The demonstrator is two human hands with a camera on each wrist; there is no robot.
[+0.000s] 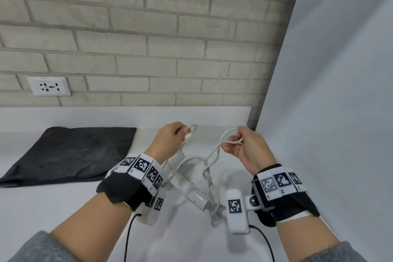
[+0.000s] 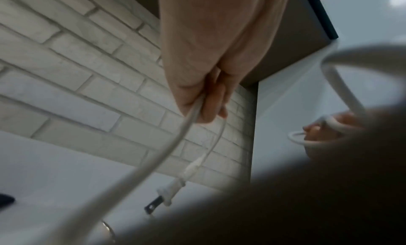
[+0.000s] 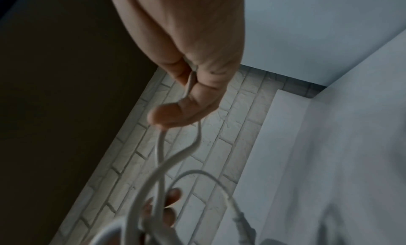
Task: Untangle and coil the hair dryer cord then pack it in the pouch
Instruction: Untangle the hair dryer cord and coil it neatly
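Note:
A white hair dryer [image 1: 192, 192] lies on the white counter between my wrists, its white cord [image 1: 209, 173] twisted in loops above it. My left hand [image 1: 171, 140] is raised and pinches the cord near its plug end; in the left wrist view the plug [image 2: 170, 192] dangles below the left hand [image 2: 211, 99]. My right hand [image 1: 244, 144] holds a loop of the cord [image 3: 162, 162] pinched between thumb and fingers, level with the left. The black pouch [image 1: 70, 153] lies flat on the counter at the left.
A brick wall with a white wall socket [image 1: 49, 89] stands behind the counter [image 1: 63, 208]. A plain white wall [image 1: 340, 112] closes the right side, close to my right hand. Black cables run from the wrist cameras toward me.

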